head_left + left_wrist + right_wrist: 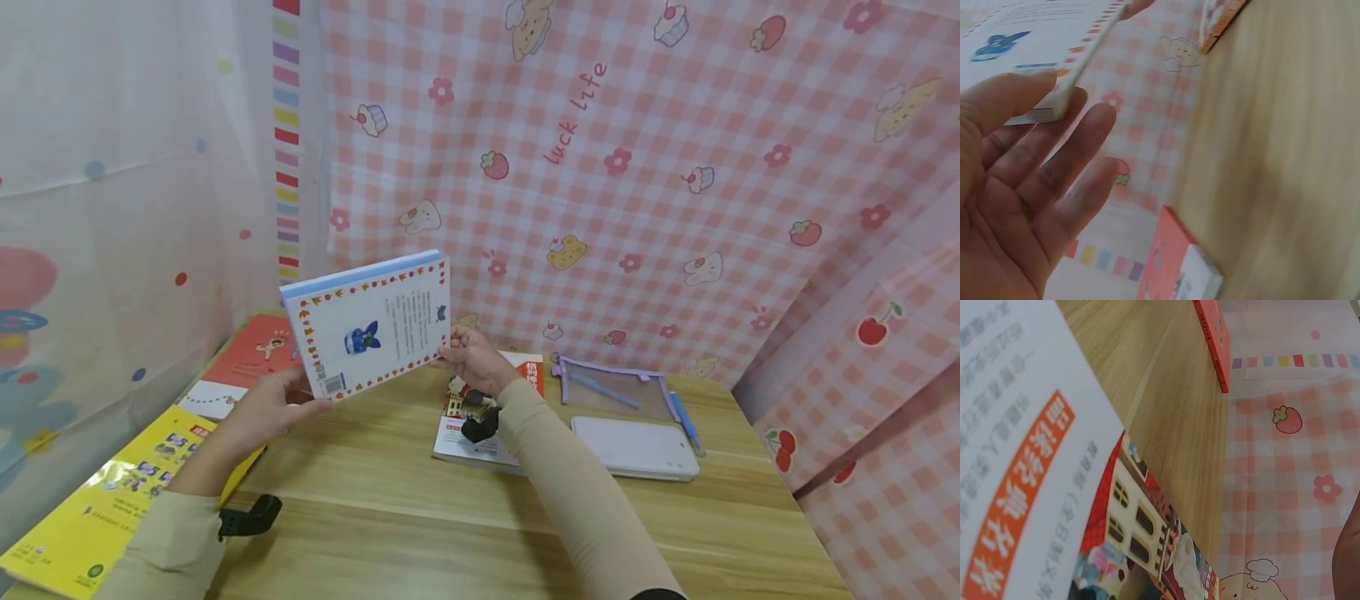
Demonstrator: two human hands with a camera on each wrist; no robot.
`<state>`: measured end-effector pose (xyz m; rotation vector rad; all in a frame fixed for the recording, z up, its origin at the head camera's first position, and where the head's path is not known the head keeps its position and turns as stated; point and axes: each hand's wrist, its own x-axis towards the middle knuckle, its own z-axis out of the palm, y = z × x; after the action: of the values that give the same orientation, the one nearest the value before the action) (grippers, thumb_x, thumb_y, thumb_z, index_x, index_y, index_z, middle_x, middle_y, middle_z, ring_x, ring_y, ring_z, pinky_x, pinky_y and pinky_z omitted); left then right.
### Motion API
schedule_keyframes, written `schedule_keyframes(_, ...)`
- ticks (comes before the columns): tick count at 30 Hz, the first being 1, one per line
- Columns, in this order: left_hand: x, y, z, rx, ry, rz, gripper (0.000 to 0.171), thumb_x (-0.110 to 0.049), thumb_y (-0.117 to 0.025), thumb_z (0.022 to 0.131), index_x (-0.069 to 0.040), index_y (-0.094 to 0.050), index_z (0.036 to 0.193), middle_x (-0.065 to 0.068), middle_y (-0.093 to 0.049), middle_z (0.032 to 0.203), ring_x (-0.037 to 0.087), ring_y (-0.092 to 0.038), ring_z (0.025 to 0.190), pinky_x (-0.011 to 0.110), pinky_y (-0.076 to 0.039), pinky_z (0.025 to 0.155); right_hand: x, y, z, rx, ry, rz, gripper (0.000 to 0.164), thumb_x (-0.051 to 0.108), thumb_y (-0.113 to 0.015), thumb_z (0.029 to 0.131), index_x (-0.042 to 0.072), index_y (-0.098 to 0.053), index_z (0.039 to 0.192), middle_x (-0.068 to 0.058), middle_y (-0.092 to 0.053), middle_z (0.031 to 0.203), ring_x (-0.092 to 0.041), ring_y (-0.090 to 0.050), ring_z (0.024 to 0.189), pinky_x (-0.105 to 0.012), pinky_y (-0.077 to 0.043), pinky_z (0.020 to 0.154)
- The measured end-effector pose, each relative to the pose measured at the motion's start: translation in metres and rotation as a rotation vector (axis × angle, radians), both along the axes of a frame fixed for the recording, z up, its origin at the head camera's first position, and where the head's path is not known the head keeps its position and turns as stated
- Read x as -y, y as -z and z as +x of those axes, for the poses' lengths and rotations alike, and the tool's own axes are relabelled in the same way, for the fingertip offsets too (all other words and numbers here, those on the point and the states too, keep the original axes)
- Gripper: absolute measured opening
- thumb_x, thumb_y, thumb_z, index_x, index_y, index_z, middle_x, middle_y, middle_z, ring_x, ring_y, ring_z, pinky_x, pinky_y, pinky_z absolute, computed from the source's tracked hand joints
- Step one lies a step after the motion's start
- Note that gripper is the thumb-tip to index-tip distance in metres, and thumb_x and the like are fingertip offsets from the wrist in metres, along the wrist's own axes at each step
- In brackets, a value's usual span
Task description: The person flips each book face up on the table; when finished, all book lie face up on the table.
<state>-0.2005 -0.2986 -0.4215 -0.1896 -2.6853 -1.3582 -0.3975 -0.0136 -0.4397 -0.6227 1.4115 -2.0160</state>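
Observation:
Both hands hold a white book (337, 321) up above the table, its back cover facing me and its printed lines turned sideways. A border of orange leaves and a small blue figure decorate the cover. My left hand (262, 408) pinches the lower left corner, the thumb (1022, 94) lying on the cover and fingers behind it. The other fingers spread apart in the left wrist view. At the lower right edge, my right hand (477, 358) grips the book. Under the right wrist lies another book (480, 442), its house picture (1138, 515) close in the right wrist view.
On the left of the table (360, 517) lie a red-and-white book (243, 367) and a yellow book (112, 508). A purple-edged mesh pouch (622, 387), a white case (636, 447) and a blue pen (686, 423) lie at the right. Patterned cloth (540, 208) hangs behind.

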Motion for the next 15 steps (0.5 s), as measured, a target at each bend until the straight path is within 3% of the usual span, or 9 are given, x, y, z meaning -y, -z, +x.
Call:
schedule_keyframes(6,-0.0048,0.0048,0.0003,-0.047,-0.024,-0.014,0.050,-0.020,-0.072,0.097,0.010,-0.057,0.135,0.025,-0.069,0.121,0.037,-0.069,0.105,0.051,-0.056,0.089,0.0010,-0.0020,0.0021,0.021,0.010,-0.012,0.034,-0.017,-0.039,0.101,0.008,-0.062,0.097,-0.003,-0.075,0.101,-0.015,-0.073,0.095,-0.027,-0.058,0.082)
schedule_keyframes(15,-0.0065,0.0028,0.0016,-0.084,-0.090,-0.024,0.043,-0.028,-0.071,0.098,0.006,-0.067,0.124,0.017,-0.075,0.105,0.023,-0.073,0.088,0.027,-0.054,0.071,0.0016,-0.0008,0.0018,0.024,0.015,-0.015,0.034,-0.015,-0.038,0.102,0.008,-0.063,0.106,-0.003,-0.074,0.106,-0.016,-0.072,0.099,-0.028,-0.058,0.085)
